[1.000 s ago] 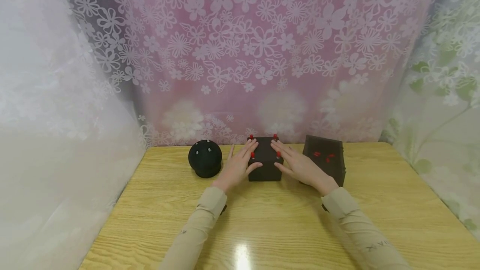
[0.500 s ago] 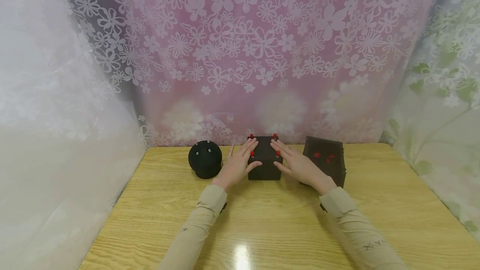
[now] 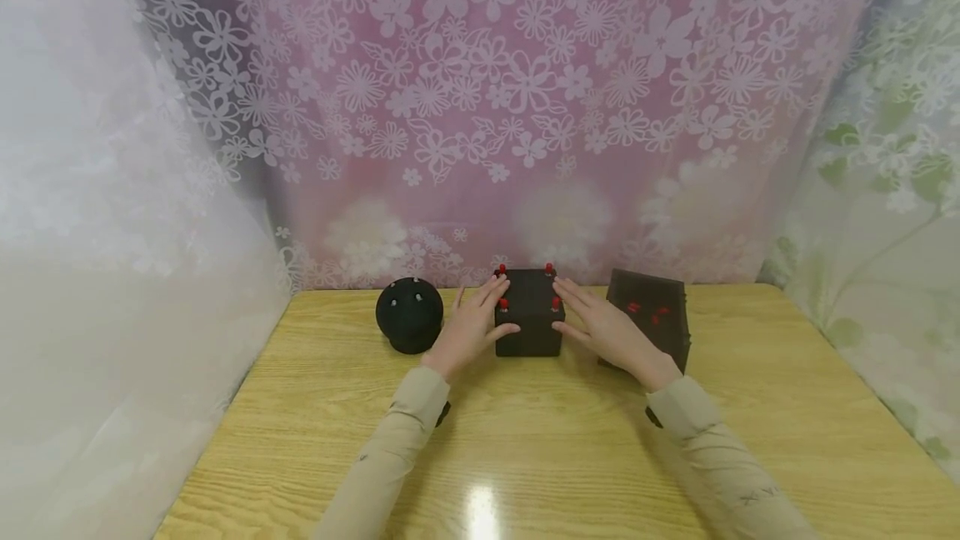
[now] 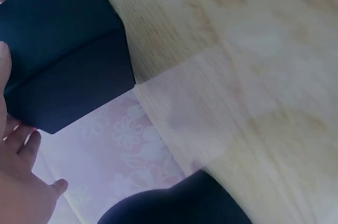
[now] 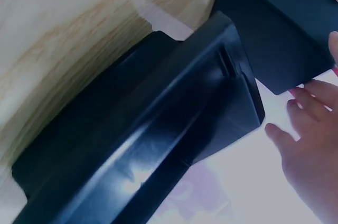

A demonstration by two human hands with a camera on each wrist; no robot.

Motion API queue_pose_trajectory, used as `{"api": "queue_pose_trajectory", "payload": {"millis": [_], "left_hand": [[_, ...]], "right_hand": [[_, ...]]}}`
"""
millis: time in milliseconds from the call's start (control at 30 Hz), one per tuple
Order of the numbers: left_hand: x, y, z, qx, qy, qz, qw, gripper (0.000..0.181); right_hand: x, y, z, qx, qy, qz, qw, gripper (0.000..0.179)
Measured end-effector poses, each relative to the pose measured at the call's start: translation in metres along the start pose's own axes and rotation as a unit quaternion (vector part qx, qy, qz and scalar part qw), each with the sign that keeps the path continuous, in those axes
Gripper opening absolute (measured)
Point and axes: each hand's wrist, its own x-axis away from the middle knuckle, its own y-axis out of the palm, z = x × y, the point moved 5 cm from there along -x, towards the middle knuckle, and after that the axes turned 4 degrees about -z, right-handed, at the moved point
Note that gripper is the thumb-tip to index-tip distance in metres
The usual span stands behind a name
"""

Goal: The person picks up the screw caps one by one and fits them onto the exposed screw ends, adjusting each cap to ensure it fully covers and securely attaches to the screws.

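Observation:
In the head view a black box stands mid-table near its far edge, with red pegs at the corners of its top. My left hand lies along its left side, fingers straight, fingertips by the left pegs and thumb toward the front face. On the other side my right hand has straight fingers at the right edge, with its thumb near the front right corner. Both wrist views show the fingers close to the box, partly cut off by the frame.
A round black object with small metal studs stands left of the left hand. A dark tilted case with red marks stands right, partly behind the right hand. Pink floral curtain hangs behind the wooden table.
The right hand has shifted slightly right, its fingertips drawing off the box's top toward the edge. The left hand has moved slightly left. The box looks nearly unchanged.

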Motion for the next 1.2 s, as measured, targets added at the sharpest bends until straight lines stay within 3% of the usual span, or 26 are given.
{"api": "queue_pose_trajectory", "payload": {"millis": [100,267,433,600,800,1000,1200], "left_hand": [[0.009,-0.008,-0.002,-0.028,-0.01,0.029,0.9992,0.079],[0.025,-0.026,-0.003,-0.045,-0.016,0.111,0.9926,0.063],[0.04,-0.042,-0.001,-0.041,-0.003,0.203,0.9783,0.04],[0.053,-0.054,0.0,-0.053,0.022,0.26,0.9638,0.029],[0.067,-0.069,-0.01,-0.054,0.029,0.289,0.9553,0.025],[0.079,-0.081,-0.037,-0.06,0.005,0.287,0.9561,0.027],[0.092,-0.087,-0.063,-0.087,-0.029,0.269,0.9588,0.04]], "right_hand": [[0.004,-0.009,-0.003,0.029,-0.003,0.038,0.9989,0.07],[0.009,-0.028,-0.012,0.066,-0.011,0.135,0.9885,0.05],[0.004,-0.039,-0.029,0.046,-0.033,0.206,0.977,0.035],[-0.007,-0.043,-0.052,0.016,-0.052,0.23,0.9716,0.031],[-0.027,-0.039,-0.085,0.009,-0.081,0.225,0.9709,0.038],[-0.053,-0.029,-0.117,0.02,-0.097,0.194,0.976,0.04],[-0.082,-0.003,-0.136,0.031,-0.077,0.149,0.9854,0.05]]}}
